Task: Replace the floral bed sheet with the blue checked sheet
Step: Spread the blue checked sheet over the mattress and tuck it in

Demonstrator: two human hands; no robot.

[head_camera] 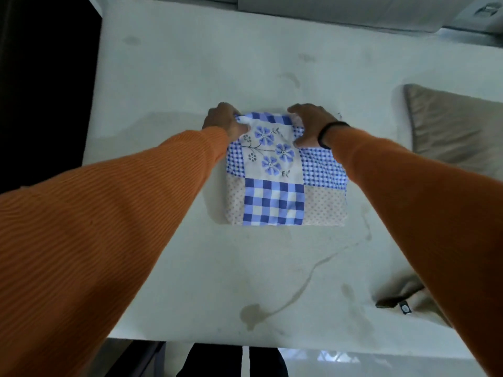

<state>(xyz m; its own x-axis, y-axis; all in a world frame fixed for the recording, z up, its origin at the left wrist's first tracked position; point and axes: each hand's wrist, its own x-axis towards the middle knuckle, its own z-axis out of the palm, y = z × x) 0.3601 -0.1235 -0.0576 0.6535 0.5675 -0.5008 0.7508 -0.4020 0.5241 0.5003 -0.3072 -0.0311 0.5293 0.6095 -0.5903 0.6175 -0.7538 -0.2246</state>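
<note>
While the folded blue checked sheet (285, 170) lies on the bare mattress (190, 77), left hand (226, 123) and right hand (310, 126) fingers curl closed on its far corners, likely to unfold it.

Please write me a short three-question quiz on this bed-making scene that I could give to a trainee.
1. True or false: the blue checked sheet is already spread across the mattress.
2. Which part of the folded sheet do the left hand and right hand grip? A) the near edge B) the far edge C) the middle
3. What lies on the mattress at the person's right side, past the sheet?

Key
1. False: it lies folded in a square on the bare, stained mattress.
2. B: each hand holds a far corner.
3. A brownish pillow.
</note>
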